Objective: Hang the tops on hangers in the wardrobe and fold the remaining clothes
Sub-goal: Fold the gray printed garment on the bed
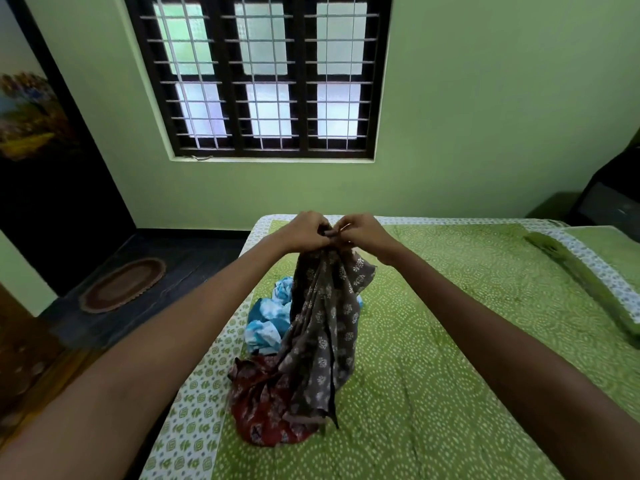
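Garment (322, 327) hangs pinched at its top by left hand (304, 232) and right hand (363, 233), likely needing spreading to identify it.

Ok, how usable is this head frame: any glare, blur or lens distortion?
Head view: the window is bright, lower panes nearly blown out; wide-angle bends its frame and stretches the forearms; left hand, right hand and grey printed garment are sharp; the dark door at left is underexposed and soft.
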Tool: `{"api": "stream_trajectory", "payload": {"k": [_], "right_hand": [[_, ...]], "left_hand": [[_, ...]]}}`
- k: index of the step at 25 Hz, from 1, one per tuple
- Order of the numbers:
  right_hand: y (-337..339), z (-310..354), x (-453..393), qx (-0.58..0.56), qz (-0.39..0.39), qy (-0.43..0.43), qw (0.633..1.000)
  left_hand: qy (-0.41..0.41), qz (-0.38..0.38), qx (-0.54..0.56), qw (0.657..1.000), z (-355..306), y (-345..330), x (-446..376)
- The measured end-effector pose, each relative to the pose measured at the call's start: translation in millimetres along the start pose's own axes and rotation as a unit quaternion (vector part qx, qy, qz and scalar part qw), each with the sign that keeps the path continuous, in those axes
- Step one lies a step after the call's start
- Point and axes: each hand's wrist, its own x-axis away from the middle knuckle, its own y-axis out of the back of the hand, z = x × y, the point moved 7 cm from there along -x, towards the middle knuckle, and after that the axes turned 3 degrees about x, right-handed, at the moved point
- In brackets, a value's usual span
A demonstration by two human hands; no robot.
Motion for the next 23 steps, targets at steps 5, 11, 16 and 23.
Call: {"api": "stream_trajectory", "payload": {"k": [5, 11, 16, 23], "right_hand": [[-24, -1, 11, 0.328, 0.103, 0.125, 0.931], [-34, -17, 30, 0.570, 0.154, 0.202, 0.781], [40, 10, 15, 0.545, -0.024, 0.280, 0.790], [85, -11, 5, 0.419, -0.062, 0.090, 0.901]], "left_hand": [[-0.101, -0.066, -0.007, 0.993, -2, 25, 3], [-0.074, -0.118, -0.044, 0.989, 35, 60, 8], [-0.023, -0.124, -0.030, 0.992, 62, 50, 19], [-0.011, -0.054, -0.001, 0.998, 38, 41, 6]]}}
